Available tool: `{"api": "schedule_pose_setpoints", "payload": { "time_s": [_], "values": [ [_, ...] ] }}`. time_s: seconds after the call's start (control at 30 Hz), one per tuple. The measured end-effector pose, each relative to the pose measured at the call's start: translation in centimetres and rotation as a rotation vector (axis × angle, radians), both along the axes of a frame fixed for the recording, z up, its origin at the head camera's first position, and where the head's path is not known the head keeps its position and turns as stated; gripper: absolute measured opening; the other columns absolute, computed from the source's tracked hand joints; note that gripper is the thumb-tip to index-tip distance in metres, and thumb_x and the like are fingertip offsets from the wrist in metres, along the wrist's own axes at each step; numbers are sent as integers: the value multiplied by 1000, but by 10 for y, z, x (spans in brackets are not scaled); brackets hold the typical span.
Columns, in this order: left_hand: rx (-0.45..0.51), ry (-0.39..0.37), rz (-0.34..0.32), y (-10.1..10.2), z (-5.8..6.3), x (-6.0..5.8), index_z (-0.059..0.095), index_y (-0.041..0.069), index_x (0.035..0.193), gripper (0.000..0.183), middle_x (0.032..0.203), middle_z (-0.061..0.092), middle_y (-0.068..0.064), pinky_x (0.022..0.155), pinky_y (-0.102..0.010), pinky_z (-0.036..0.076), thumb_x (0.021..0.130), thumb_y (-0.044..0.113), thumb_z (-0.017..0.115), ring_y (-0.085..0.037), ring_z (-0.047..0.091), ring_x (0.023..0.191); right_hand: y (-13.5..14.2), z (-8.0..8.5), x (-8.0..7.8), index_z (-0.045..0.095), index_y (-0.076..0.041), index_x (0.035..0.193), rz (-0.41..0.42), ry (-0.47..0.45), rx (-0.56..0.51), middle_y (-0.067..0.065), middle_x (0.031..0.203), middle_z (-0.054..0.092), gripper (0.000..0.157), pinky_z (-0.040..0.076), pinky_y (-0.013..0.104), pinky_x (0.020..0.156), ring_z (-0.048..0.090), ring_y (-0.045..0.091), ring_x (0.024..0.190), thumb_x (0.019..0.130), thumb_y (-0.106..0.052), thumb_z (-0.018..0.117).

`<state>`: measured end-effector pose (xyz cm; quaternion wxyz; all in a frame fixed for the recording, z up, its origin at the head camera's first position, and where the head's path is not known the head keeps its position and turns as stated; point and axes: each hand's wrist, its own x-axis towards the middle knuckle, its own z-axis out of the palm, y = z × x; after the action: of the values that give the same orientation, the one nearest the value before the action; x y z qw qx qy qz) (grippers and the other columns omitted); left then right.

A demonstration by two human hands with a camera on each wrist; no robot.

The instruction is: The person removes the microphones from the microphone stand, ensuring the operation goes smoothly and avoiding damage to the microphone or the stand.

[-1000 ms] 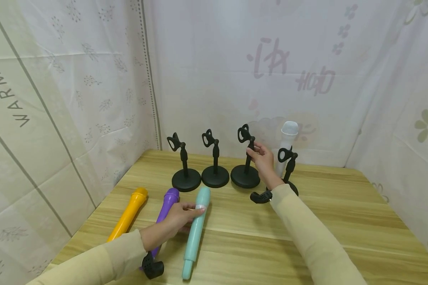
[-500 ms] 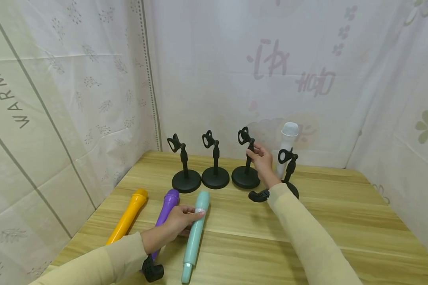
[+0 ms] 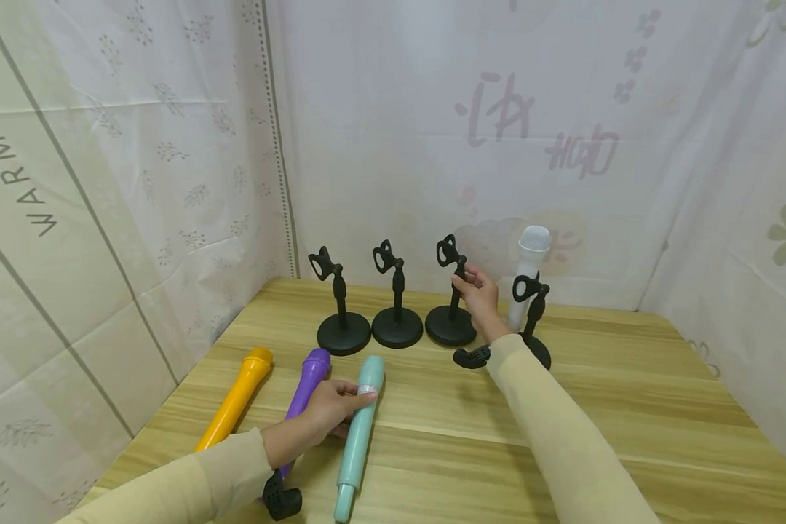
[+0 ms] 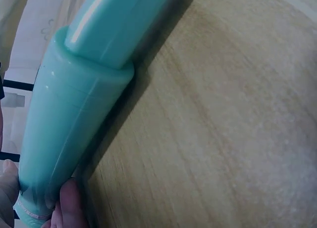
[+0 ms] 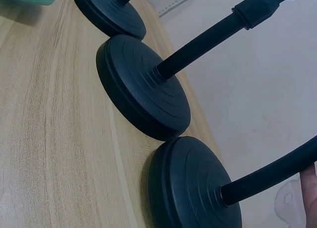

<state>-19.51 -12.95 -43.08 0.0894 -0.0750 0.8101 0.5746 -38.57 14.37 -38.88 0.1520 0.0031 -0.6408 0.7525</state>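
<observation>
My left hand (image 3: pixel 330 411) pinches a teal toy microphone (image 3: pixel 359 437) below its head, thumb on top, over the front of the table. In the left wrist view the teal microphone's narrower tail end (image 4: pixel 119 25) is nearest the camera, with fingertips (image 4: pixel 72 203) at the far end. My right hand (image 3: pixel 481 298) grips the pole of a black microphone stand (image 3: pixel 450 327), thumb and fingers around it just under the collar. The stand's clip holds nothing. In the right wrist view its round base (image 5: pixel 193 188) meets the neighbouring base (image 5: pixel 143 89), and a fingertip shows at the pole.
Two more black stands (image 3: pixel 343 335) (image 3: pixel 397 329) stand to the left with bare clips. A white microphone (image 3: pixel 533 251) rises behind the rightmost stand (image 3: pixel 536 309), which my right forearm partly covers. Orange (image 3: pixel 236 400) and purple (image 3: pixel 308 378) microphones lie at the left front.
The teal microphone has shifted slightly toward me in my left hand. The stand in my right hand has lowered very slightly; both grips stay the same.
</observation>
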Motion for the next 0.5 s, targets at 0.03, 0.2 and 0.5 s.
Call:
{"api": "schedule_pose_setpoints", "payload": {
  "time_s": [0.03, 0.2, 0.5],
  "values": [
    [-9, 5, -1, 0, 0, 0, 63, -3, 113, 48, 87, 60, -11, 54, -38, 56, 83, 31, 79, -21, 59, 72, 0, 0, 0, 61, -2, 124, -2, -1, -1, 7, 106, 62, 36, 51, 36, 90, 64, 14, 90, 89, -7, 71],
    [-46, 30, -6, 1, -1, 0, 64, -4, 111, 45, 83, 59, -11, 53, -38, 56, 83, 29, 79, -20, 59, 70, 0, -2, -2, 62, -2, 123, -5, 1, 1, 9, 107, 62, 37, 51, 38, 91, 64, 15, 92, 88, -10, 73],
    [-72, 57, -14, 0, -1, -1, 66, -5, 110, 43, 83, 61, -10, 53, -38, 57, 83, 27, 79, -19, 60, 70, 0, -1, -2, 60, -2, 127, 31, -24, 0, 10, 110, 61, 41, 49, 39, 94, 63, 16, 93, 88, -11, 73]
  ]
}}
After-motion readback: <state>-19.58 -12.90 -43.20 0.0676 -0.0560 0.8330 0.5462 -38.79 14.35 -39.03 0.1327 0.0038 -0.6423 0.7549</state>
